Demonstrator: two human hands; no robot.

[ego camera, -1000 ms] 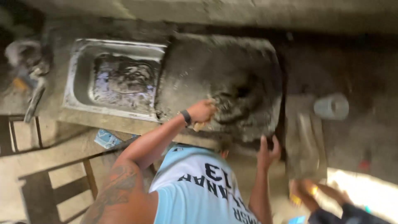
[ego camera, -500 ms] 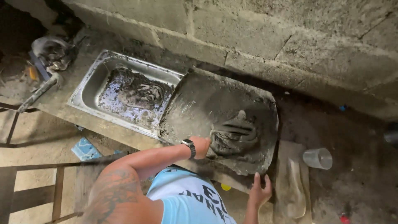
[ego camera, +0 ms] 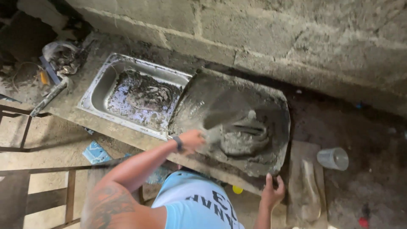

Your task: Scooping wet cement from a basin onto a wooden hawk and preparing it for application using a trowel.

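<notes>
Left hand (ego camera: 193, 140) closed on handle of trowel (ego camera: 224, 121), at front edge of mortar-coated drainboard (ego camera: 199, 91). Trowel long axis left to right, blurred blade pointing right and slightly toward wall, touching mortar heap (ego camera: 243, 138). Right hand (ego camera: 271, 191) clamped on drainboard front rim.

Single view only, worn on the head, looking steeply down from above and behind a person's shoulders toward a counter against a block wall (ego camera: 263, 38). Angled slightly forward, so the wall fills the top of the frame and the floor (ego camera: 25, 140) the lower left. Close enough to catch the sink (ego camera: 95, 95), the mortar-covered drainboard (ego camera: 237, 101) and a cup (ego camera: 333, 158) at right, with both hands inside the frame. No second view to share anything with.
</notes>
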